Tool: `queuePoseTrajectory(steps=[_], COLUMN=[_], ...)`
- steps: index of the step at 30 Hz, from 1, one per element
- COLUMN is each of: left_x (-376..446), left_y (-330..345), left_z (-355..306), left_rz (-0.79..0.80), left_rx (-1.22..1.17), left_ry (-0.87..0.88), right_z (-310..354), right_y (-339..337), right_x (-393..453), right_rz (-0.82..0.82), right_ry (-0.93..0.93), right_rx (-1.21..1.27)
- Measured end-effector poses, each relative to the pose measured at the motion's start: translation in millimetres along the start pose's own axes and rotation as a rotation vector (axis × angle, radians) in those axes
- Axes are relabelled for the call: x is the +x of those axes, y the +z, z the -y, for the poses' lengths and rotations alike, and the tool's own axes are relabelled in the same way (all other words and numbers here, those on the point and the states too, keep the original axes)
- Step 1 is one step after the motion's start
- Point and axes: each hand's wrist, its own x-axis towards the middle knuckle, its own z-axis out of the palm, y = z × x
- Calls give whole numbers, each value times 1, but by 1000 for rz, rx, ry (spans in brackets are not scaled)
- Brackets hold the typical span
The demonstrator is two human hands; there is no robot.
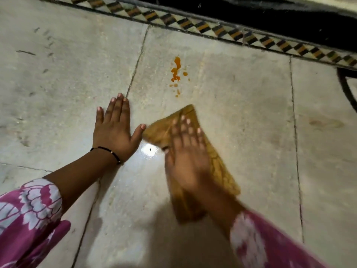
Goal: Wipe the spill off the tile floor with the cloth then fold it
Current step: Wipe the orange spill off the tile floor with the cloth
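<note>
An orange spill lies in drops and streaks on the pale tile floor, in the upper middle of the head view. Below it a mustard-yellow cloth lies on the tile, its far corner a short way from the lowest drops. My right hand presses flat on the cloth with straight fingers and looks motion-blurred. My left hand rests flat on the floor to the left, fingers together, thumb tip almost at the cloth's left corner. A black thread bracelet circles the left wrist.
A patterned black, white and orange tile border runs along the far side, with a dark black strip beyond it. A dark curved object shows at the right edge. Grout lines cross the floor. A bright light reflection sits between my hands.
</note>
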Motion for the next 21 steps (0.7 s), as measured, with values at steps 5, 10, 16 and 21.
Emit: queuePoseTrajectory(steps=[5, 10, 16, 21], left_x=[-1, 0, 2, 0], left_y=[1, 1, 0, -2], left_z=[3, 2, 2, 3], left_rz=[-6, -2, -9, 1], left_rx=[-4, -5, 4, 16], left_ry=[-1, 1, 3, -5], right_z=[-49, -138, -92, -41], right_y=[-9, -30, -21, -7], right_x=[-93, -46, 65, 29], right_rz=[125, 112, 23, 69], right_ry=[15, 171, 184, -153], right_rx=[64, -2, -25, 15])
